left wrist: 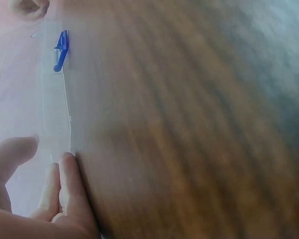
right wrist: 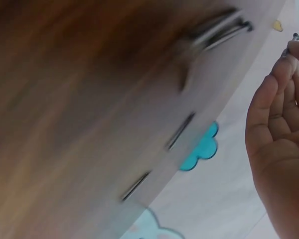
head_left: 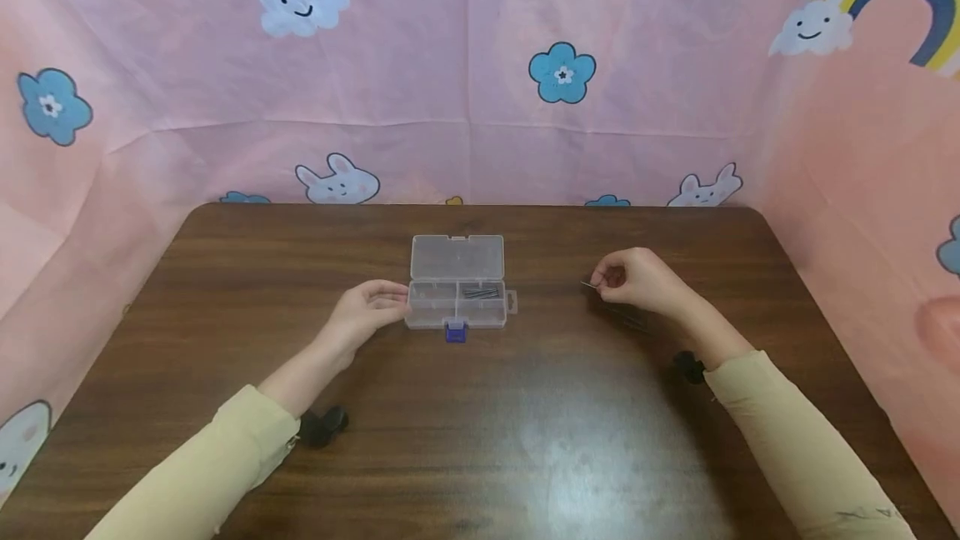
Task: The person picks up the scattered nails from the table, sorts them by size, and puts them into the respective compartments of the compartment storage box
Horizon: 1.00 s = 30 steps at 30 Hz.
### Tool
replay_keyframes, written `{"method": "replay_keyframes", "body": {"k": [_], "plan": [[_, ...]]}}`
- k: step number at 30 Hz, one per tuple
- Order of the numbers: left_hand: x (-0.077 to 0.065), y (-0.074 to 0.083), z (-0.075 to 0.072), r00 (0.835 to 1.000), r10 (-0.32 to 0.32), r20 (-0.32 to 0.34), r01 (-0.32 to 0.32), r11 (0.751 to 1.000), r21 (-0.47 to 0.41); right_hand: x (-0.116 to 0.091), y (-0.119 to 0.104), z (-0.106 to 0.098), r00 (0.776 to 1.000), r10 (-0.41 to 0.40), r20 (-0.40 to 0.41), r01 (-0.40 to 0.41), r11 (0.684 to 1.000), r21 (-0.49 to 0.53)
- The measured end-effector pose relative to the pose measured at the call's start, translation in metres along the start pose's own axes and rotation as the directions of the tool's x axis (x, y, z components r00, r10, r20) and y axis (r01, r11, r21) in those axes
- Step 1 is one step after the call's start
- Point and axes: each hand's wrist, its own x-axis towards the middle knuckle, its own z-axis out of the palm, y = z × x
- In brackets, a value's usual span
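A clear plastic compartment box stands on the table with its lid [head_left: 457,258] raised at the back and a blue latch [head_left: 455,332] in front. Several grey nails [head_left: 481,293] lie in its back right compartment. My left hand [head_left: 362,312] rests its extended fingertips against the box's left end, with the thumb [left wrist: 17,152] held apart from the fingers. To the right of the box, my right hand [head_left: 637,280] pinches a thin metal nail [right wrist: 295,37] between thumb and forefinger, a little above the table. More loose nails [right wrist: 181,131] lie on the wood near this hand.
The brown wooden table [head_left: 450,440] ends at a pink printed cloth [head_left: 420,65] behind and at the sides. A clear hanging tab [head_left: 512,302] juts from the box's right end. Dark wrist-camera mounts [head_left: 324,426] sit below both wrists.
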Motion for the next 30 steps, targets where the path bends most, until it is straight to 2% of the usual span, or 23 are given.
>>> {"method": "replay_keyframes", "body": {"k": [9,15,19,30], "plan": [[-0.005,-0.003,0.002,1.000,0.000,-0.013,0.001,1.000,0.015,0.024,-0.025,0.018,0.998,-0.061,0.006,0.061,0.996,0.070],[-0.006,-0.001,0.001,1.000,0.003,-0.025,-0.002,0.999,0.032,0.039,-0.049,0.029,0.990,-0.138,-0.001,0.137,0.986,0.092],[-0.006,-0.001,0.003,1.000,0.009,-0.023,-0.008,0.999,0.032,0.046,-0.066,0.035,0.987,-0.161,0.012,0.159,0.982,0.101],[-0.004,0.000,0.001,0.999,-0.001,-0.034,0.002,1.000,0.020,0.071,-0.090,0.053,0.962,-0.266,0.061,0.263,0.963,0.061]]}}
